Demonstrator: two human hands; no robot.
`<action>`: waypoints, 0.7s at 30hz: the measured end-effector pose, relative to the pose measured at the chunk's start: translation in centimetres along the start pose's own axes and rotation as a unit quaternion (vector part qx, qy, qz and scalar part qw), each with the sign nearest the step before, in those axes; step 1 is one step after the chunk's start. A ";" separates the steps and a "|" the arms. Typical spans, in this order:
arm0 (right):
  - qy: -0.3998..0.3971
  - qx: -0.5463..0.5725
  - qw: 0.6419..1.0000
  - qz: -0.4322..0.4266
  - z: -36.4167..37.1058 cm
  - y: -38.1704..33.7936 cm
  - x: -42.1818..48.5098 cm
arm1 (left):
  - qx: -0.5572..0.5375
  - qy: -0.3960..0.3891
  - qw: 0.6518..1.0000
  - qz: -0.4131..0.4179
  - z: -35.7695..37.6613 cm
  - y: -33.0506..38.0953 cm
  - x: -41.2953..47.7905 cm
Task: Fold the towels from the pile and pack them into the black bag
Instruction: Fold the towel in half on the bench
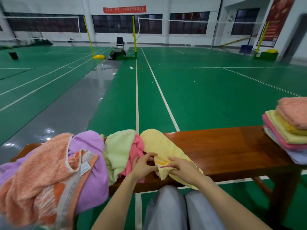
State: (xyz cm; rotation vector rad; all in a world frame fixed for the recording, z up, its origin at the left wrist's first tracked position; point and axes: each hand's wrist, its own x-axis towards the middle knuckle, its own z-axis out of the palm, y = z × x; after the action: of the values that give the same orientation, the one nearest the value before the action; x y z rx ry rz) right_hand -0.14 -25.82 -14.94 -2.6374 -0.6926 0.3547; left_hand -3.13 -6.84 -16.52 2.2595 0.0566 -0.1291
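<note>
Your right hand point(181, 168) and left hand point(142, 165) both pinch the yellow towel point(159, 143), centre worktop point(224, 150); white tag point(85, 169) on lower-left orange towel point(41, 166) unreadable.

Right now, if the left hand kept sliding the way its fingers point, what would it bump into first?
The left hand points right, toward the yellow towel whose bordered edge the right hand pinches. It would likely meet that towel edge almost at once.

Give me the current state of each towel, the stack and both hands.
Yellow towel: unfolded on the bench, near edge gripped by both hands.
Left hand: pinching the yellow towel's edge.
Right hand: gripping the same edge.
Unfolded pile: heaped, bench's left end.
Folded stack: neat, bench's right end.
</note>
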 end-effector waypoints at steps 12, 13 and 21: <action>-0.033 0.200 0.978 0.043 -1.9 -0.9 0.3 | -0.213 -0.082 0.974 -0.008 -1.5 1.0 -1.7; -0.037 0.201 0.978 0.050 -2.0 -1.0 0.3 | -0.203 -0.085 0.975 -0.011 -1.4 1.0 -1.6; -0.074 0.243 0.962 0.103 -2.7 -1.0 0.8 | -0.149 0.017 0.989 0.004 0.7 2.7 -1.5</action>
State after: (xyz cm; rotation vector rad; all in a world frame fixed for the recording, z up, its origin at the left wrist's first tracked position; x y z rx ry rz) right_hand 1.01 -25.45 -12.26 -2.2257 -0.3167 0.6924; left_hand -4.45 -9.10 -14.73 1.9639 0.0793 -0.0721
